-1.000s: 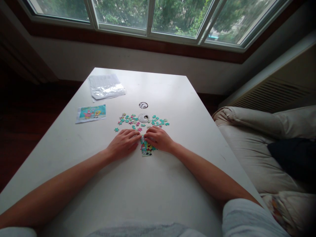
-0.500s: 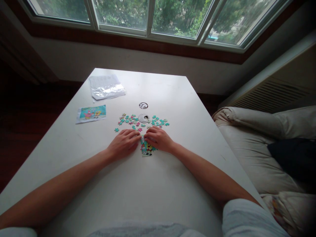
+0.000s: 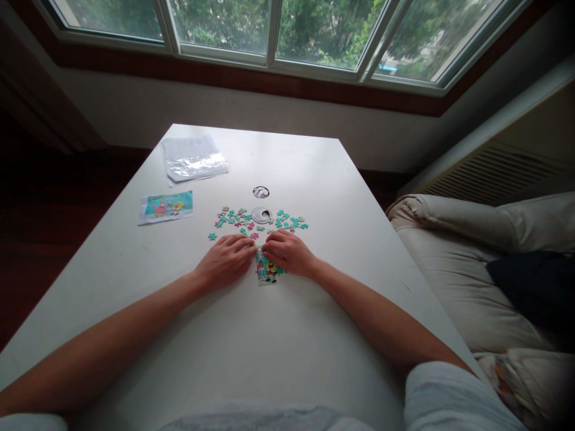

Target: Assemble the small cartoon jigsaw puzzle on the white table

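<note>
White table (image 3: 269,353) beneath. Person's left hand (image 3: 227,257) and right hand (image 3: 290,252): fingers curled; cannot tell whether gripping. Between them, partly hidden by the right, lies the joined puzzle section (image 3: 271,277); uneven pressing could split it. Loose pieces (image 3: 243,231) just beyond both hands: a stray fingertip could scatter them.

The part-joined cartoon puzzle (image 3: 265,276) lies flat, partly under the right hand (image 3: 291,252). Loose teal and pink pieces (image 3: 244,231) scatter just beyond that hand
</note>
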Available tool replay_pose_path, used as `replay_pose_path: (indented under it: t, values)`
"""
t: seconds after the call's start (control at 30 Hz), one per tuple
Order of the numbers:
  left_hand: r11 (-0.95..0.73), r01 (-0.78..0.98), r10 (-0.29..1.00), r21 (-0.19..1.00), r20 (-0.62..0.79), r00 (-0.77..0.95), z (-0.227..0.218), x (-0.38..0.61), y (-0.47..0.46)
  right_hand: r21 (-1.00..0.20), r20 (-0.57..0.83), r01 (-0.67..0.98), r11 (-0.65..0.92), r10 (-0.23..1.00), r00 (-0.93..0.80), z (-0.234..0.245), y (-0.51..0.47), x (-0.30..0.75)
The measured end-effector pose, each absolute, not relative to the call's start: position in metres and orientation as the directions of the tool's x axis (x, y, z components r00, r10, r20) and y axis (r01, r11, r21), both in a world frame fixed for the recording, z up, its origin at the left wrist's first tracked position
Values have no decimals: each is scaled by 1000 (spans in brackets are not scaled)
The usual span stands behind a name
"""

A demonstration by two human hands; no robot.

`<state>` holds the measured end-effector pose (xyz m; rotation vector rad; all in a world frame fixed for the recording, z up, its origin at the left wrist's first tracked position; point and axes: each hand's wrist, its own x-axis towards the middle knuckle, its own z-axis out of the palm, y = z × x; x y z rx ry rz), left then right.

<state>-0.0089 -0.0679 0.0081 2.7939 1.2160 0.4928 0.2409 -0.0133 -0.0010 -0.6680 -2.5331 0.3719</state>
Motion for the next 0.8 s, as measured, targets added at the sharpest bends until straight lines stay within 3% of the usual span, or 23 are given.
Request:
replay_pose_path:
  t: [0.5, 0.67, 0.8]
  values:
    - [-691, 706, 716, 156, 283, 639, 8, -12, -67, -357, 378, 421, 834, 541, -751, 0, -10, 246]
    - [-695, 697, 711, 173, 304, 634, 8, -18, -64, -355, 371, 613, 706, 708, -600, 7, 6, 267]
    - [-717, 666, 691, 206, 333, 641, 8, -20, -65, -367, 271, 726, 582, 813, -515, 14, 21, 292]
